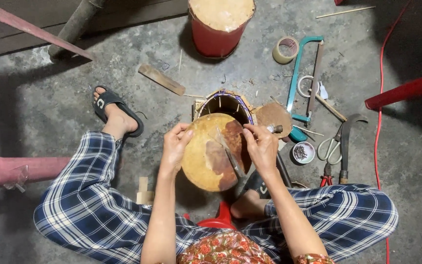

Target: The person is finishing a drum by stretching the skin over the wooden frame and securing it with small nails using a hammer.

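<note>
Left hand (176,144): fingers curled over the left rim of a round tan hide disc (206,156), thumb on top, closed on the edge. Right hand (261,145): fingers pinched shut near the disc's upper right edge, over a dark thin blade (230,156) that lies on the hide; exactly what they pinch, cannot tell.

Disc sits between the knees, above the concrete floor (50,112), just in front of a small open drum frame (224,105).

Handling, judged: hide looks stiff and dry, light, curling slightly; brown stained patch on right half. Best held at the rim, both sides, as now. Unlikely to be slippery; may crack if bent.

Orientation: face tilted up toward the camera, no real long axis. Blade runs from upper left to lower right.

Nearby: hacksaw (301,78), tape roll (285,50), scissors (329,146), red drum (219,24).
</note>
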